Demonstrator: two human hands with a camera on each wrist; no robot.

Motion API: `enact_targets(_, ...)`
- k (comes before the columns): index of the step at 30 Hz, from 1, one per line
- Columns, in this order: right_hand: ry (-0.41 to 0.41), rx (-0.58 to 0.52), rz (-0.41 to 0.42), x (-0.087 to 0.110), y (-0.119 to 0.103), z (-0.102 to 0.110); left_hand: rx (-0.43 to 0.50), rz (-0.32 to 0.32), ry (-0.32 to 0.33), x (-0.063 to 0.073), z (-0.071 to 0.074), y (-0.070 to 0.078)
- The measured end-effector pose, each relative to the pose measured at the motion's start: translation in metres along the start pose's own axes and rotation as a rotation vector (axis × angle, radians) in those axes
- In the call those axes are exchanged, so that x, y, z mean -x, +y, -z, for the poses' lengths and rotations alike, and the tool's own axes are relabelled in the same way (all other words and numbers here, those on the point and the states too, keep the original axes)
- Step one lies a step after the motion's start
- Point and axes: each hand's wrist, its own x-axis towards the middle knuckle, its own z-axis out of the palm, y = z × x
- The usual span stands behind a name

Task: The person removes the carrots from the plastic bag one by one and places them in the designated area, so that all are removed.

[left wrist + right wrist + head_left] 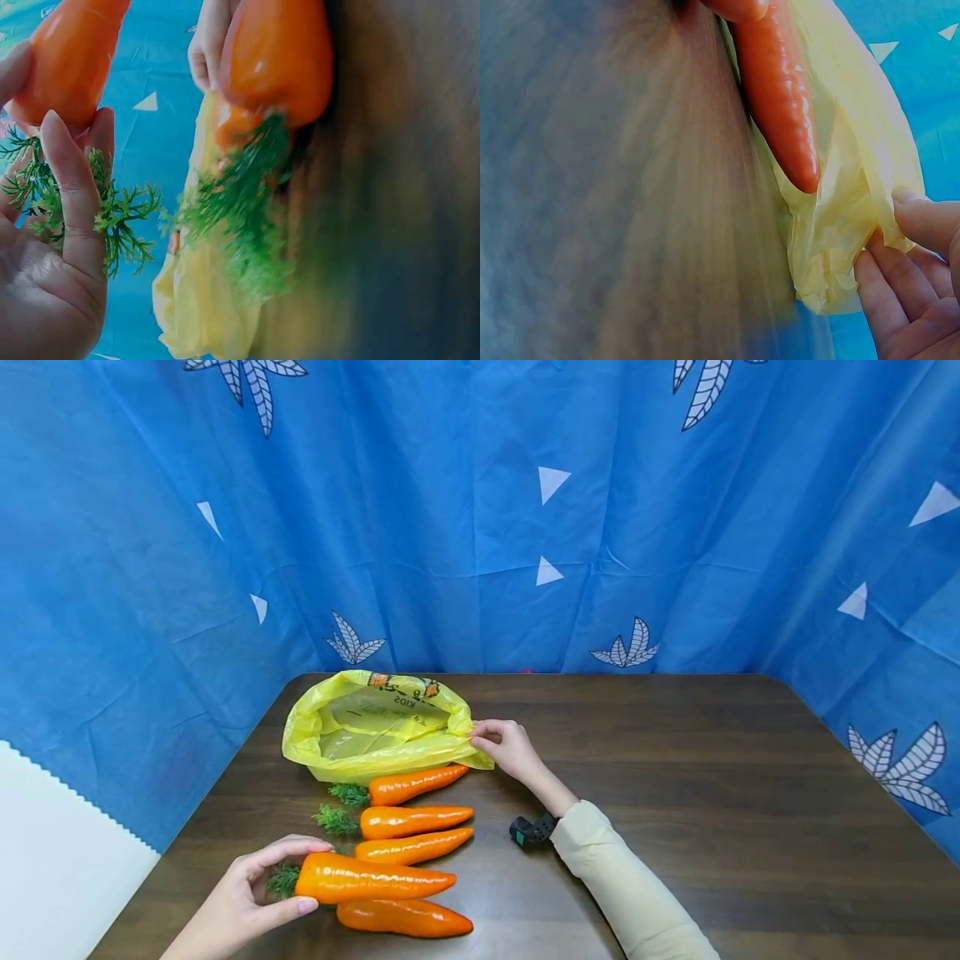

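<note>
My left hand [243, 893] grips an orange carrot [367, 880] by its thick end. Green leaves [124, 217] of this carrot poke out between the fingers in the left wrist view. The held carrot is raised over the table, its tip pointing right. A yellow plastic bag [375, 767] lies with its mouth spread toward me. At the bag's right edge, my right hand [513, 750] pinches the rim between thumb and fingers, as the right wrist view also shows. Several more carrots [416, 817] lie in a column between the bag and the left hand.
The brown wooden table [720, 793] extends far to the right. Below the right wrist is a small black device [531, 832] on a band. A blue curtain [480, 527] with leaf prints closes off the back and sides. A white surface [52, 868] shows at the lower left.
</note>
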Motion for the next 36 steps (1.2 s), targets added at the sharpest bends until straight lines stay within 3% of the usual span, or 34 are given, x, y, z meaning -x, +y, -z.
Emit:
enact_targets(7, 0.025, -0.005, 0.004, -0.001, 0.000, 0.001, -0.004, -0.042, -0.055, 0.005, -0.008, -0.011)
enact_targets(14, 0.008, -0.004, 0.012, -0.001, -0.001, 0.001, 0.108, -0.002, -0.106, 0.013, -0.013, -0.016)
enact_targets(24, 0.026, 0.002, 0.002, -0.005, -0.005, 0.003, 0.148, -0.009, -0.220, 0.013, -0.010, -0.024)
enact_targets(31, 0.015, -0.006, 0.005, -0.002, -0.003, 0.001, 0.077, -0.036, -0.211, 0.016, -0.010, -0.028)
enact_targets(36, 0.016, -0.011, 0.007, 0.000, 0.000, 0.000, 0.118, -0.040, -0.239, 0.015, -0.010, -0.031)
